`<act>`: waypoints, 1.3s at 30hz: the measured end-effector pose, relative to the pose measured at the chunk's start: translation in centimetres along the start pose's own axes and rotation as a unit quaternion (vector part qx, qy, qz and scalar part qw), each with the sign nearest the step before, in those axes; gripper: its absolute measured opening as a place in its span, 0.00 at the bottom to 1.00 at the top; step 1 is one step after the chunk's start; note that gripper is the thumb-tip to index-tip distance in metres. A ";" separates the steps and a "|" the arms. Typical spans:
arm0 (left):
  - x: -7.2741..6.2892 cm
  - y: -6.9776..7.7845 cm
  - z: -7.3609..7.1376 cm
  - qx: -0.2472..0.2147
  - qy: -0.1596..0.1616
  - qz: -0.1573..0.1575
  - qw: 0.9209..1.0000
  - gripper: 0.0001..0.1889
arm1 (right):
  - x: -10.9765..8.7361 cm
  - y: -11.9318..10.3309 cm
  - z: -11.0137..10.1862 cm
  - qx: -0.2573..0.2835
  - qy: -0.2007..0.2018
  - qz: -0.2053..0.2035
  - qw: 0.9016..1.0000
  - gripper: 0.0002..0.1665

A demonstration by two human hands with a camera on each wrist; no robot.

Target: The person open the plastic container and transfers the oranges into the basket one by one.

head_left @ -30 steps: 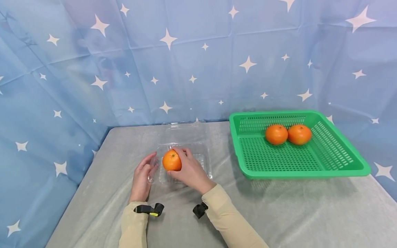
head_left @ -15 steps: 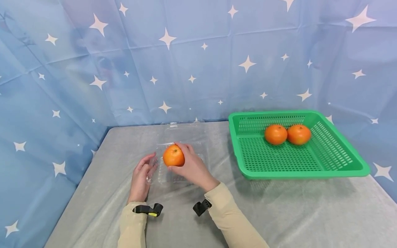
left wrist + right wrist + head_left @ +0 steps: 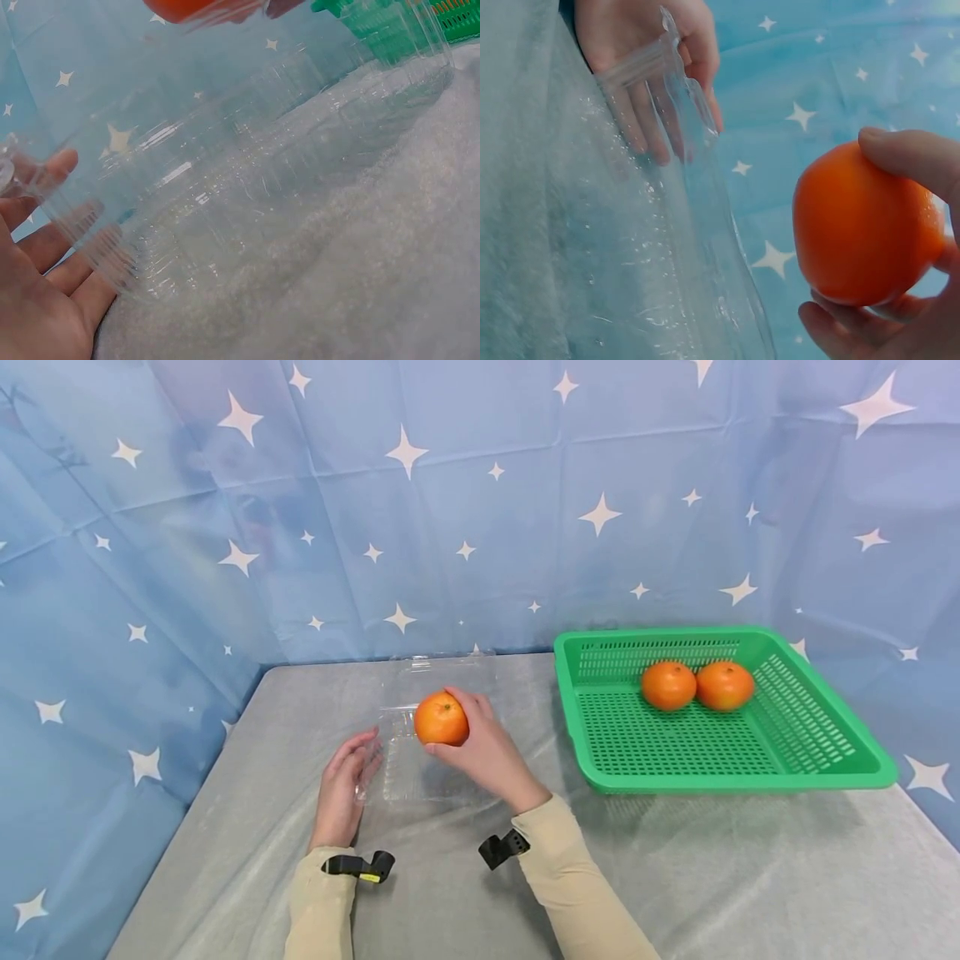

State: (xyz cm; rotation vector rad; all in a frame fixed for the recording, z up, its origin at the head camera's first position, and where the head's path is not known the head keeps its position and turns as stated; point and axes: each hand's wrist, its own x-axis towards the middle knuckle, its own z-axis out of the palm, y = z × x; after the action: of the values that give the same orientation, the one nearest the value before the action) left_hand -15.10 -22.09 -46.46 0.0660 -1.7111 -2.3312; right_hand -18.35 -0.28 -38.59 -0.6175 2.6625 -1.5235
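Observation:
In the head view my right hand (image 3: 491,747) grips an orange (image 3: 441,718) above the clear plastic clamshell box (image 3: 408,785). The right wrist view shows the thumb on top of the orange (image 3: 862,225) and the fingers beneath it, apart from the box rim (image 3: 705,142). My left hand (image 3: 341,789) rests at the left side of the box, its fingers extended along the outer wall. Through the clear wall (image 3: 187,195) the left fingers (image 3: 71,262) show in the left wrist view. The box's lid (image 3: 442,681) lies folded back behind it.
A green perforated basket (image 3: 577,752) stands on the right, with two oranges touching each other inside, a left one (image 3: 668,686) and a right one (image 3: 724,686). Grey cloth (image 3: 247,827) covers the table. A blue star-patterned curtain (image 3: 510,543) hangs behind.
My right hand has raised the orange from low over the left part of the box and carried it right and away from me. My left hand stays in place beside the box.

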 end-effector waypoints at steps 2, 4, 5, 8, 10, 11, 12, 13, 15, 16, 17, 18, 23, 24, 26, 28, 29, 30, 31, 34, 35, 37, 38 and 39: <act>0.0 0.0 0.1 0.003 0.001 -0.001 1.000 0.19 | 0.0 0.0 -0.2 0.000 0.002 0.003 1.000 0.44; -0.1 0.0 0.1 0.004 0.001 -0.001 1.000 0.19 | 0.0 0.0 -0.3 -0.001 0.002 0.005 1.000 0.44; 0.0 0.0 0.1 0.004 0.001 0.000 1.000 0.19 | 0.0 0.0 -0.3 -0.001 0.002 0.006 1.000 0.44; -0.1 0.1 0.1 0.004 0.001 0.002 1.000 0.19 | -0.1 0.0 -0.5 0.000 0.000 0.006 1.000 0.44; -0.1 0.1 0.1 0.007 0.004 0.001 1.000 0.19 | -0.1 -0.1 -0.5 0.002 -0.001 0.006 1.000 0.44; -0.1 0.1 0.1 0.006 0.004 0.001 1.000 0.19 | -0.1 -0.1 -0.6 0.003 -0.002 0.006 1.000 0.44; -0.1 0.2 0.1 0.007 0.005 0.001 1.000 0.20 | -0.1 -0.1 -0.6 0.005 -0.002 0.005 1.000 0.44; -0.1 0.2 0.1 0.008 0.007 0.001 1.000 0.19 | -0.1 -0.2 -0.7 0.006 -0.002 0.004 1.000 0.44; -0.1 0.2 0.1 0.004 0.009 0.001 1.000 0.19 | -0.1 -0.3 -0.8 0.007 -0.001 0.004 1.000 0.44; -0.1 0.2 0.1 0.001 0.009 0.002 1.000 0.18 | -0.1 -0.3 -0.8 0.007 0.000 0.005 1.000 0.44; -0.1 0.2 0.1 -0.001 0.010 0.002 1.000 0.18 | -0.2 -0.4 -0.9 0.007 0.001 0.004 1.000 0.44; -0.1 0.2 0.1 -0.002 0.010 0.003 1.000 0.18 | -0.2 -0.4 -0.9 0.007 0.003 0.004 1.000 0.44; -0.1 0.2 0.1 -0.016 0.011 0.005 1.000 0.17 | -0.2 -0.5 -1.3 0.007 0.006 0.008 1.000 0.44; -0.1 0.2 0.1 -0.016 0.012 0.004 1.000 0.17 | -0.2 -0.5 -1.4 0.008 0.006 0.009 1.000 0.44; 0.0 0.2 0.2 -0.013 0.016 0.001 1.000 0.17 | -0.2 -0.5 -1.6 0.010 0.007 0.011 1.000 0.45; 0.0 0.2 0.2 -0.004 0.022 -0.003 1.000 0.17 | -0.3 -0.6 -1.8 0.011 0.008 0.012 1.000 0.45; 0.0 0.2 0.3 0.001 0.024 -0.004 1.000 0.17 | -0.3 -0.6 -1.9 0.011 0.009 0.012 1.000 0.45; 0.0 0.2 0.3 0.007 0.027 -0.005 1.000 0.16 | -0.3 -0.7 -2.0 0.012 0.010 0.011 1.000 0.45; 0.0 0.2 0.3 0.014 0.029 -0.006 0.999 0.16 | -0.3 -0.7 -2.1 0.013 0.011 0.010 1.000 0.45; 0.0 0.2 0.3 0.034 0.033 -0.009 0.999 0.16 | -0.3 -0.6 -2.3 0.016 0.015 0.005 1.000 0.45; 0.0 0.2 0.3 0.041 0.034 -0.011 0.999 0.16 | -0.3 -0.6 -2.3 0.017 0.018 0.004 1.000 0.45; 0.0 0.2 0.3 0.046 0.034 -0.012 0.998 0.16 | -0.3 -0.6 -2.5 0.018 0.021 0.001 1.000 0.45; 0.0 0.2 0.3 0.047 0.034 -0.012 0.998 0.16 | -0.3 -0.5 -2.5 0.018 0.024 0.000 1.000 0.45; 0.0 0.2 0.3 0.047 0.033 -0.013 0.998 0.16 | -0.3 -0.5 -2.6 0.019 0.027 -0.002 0.999 0.45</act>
State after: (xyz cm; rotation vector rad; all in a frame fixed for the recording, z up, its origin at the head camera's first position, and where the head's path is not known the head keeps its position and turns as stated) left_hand -15.08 -21.90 -46.23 0.1812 -1.7958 -2.2399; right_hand -18.39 1.73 -36.86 -0.5877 2.6661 -1.6088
